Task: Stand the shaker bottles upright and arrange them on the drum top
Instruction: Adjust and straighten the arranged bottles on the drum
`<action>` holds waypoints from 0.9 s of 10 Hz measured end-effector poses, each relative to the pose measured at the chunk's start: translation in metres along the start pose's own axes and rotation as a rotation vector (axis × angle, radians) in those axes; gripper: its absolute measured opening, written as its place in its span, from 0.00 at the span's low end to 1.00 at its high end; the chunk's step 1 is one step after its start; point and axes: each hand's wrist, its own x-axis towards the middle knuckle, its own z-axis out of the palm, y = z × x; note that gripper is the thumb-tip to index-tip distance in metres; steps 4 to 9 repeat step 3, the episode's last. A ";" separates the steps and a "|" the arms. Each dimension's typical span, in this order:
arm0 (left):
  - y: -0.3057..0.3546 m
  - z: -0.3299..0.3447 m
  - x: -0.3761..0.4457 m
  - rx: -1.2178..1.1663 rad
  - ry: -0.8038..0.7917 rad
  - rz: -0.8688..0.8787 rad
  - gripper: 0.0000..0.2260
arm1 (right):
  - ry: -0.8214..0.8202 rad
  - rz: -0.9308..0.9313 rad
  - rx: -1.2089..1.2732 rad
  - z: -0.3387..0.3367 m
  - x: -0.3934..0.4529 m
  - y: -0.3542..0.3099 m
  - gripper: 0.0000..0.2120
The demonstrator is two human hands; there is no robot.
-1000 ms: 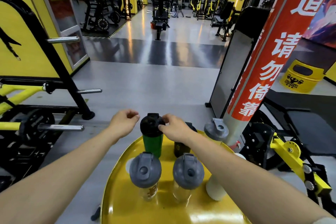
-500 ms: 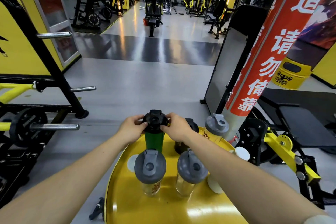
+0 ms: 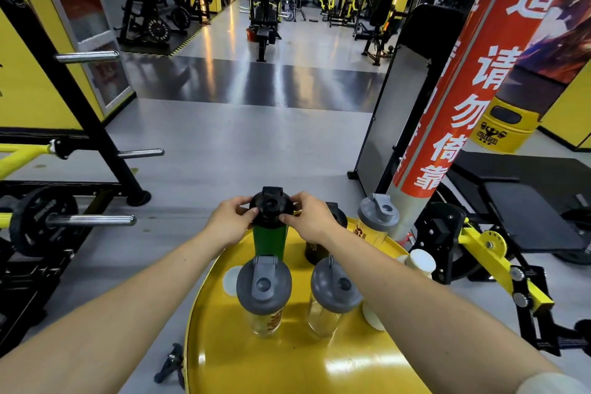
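Steadying upright green shaker bottle (image 3: 268,238) by its black lid (image 3: 271,205); left hand (image 3: 229,223) and right hand (image 3: 311,220) grip pinching it. Next: release gently on round yellow drum surface (image 3: 319,361).

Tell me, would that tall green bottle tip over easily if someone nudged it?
Probably, yes. The green bottle is tall and narrow with a wide black lid, so it looks top-heavy. It stands near the far edge of the glossy yellow drum top, which may let it slide. For now the left hand and right hand steady it at the lid.
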 end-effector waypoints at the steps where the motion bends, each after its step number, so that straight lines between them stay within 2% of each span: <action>1: 0.002 0.000 -0.002 -0.014 -0.001 -0.011 0.19 | 0.011 0.005 0.013 0.001 -0.001 0.000 0.25; 3: -0.001 -0.001 -0.001 0.034 -0.003 -0.017 0.23 | -0.018 -0.006 -0.029 -0.001 0.001 0.001 0.27; 9: -0.001 -0.001 -0.001 0.034 -0.003 -0.017 0.23 | -0.018 -0.006 -0.029 -0.001 0.001 0.001 0.27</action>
